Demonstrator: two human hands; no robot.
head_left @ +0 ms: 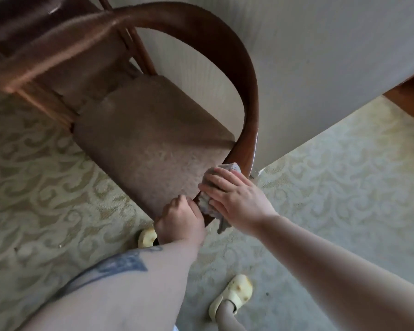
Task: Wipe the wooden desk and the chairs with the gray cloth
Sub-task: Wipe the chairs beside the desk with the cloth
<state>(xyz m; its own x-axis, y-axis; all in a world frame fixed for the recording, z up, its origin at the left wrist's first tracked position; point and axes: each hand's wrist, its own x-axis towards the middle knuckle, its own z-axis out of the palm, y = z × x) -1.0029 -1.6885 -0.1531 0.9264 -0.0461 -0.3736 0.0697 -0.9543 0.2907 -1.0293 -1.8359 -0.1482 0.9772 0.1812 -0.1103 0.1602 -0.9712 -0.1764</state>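
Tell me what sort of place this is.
Probably a carpeted indoor room, perhaps a hotel or bedroom: patterned carpet, wooden chair with padded seat, striped wall.

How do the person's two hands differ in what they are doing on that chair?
The right hand lies with fingers spread flat over the gray cloth, pressing it on the chair's curved wooden arm; the left hand holds no cloth and is curled at the front edge of the seat. The right hand sits farther along the arm, the left nearer the person. Both are bare and touch the same chair.
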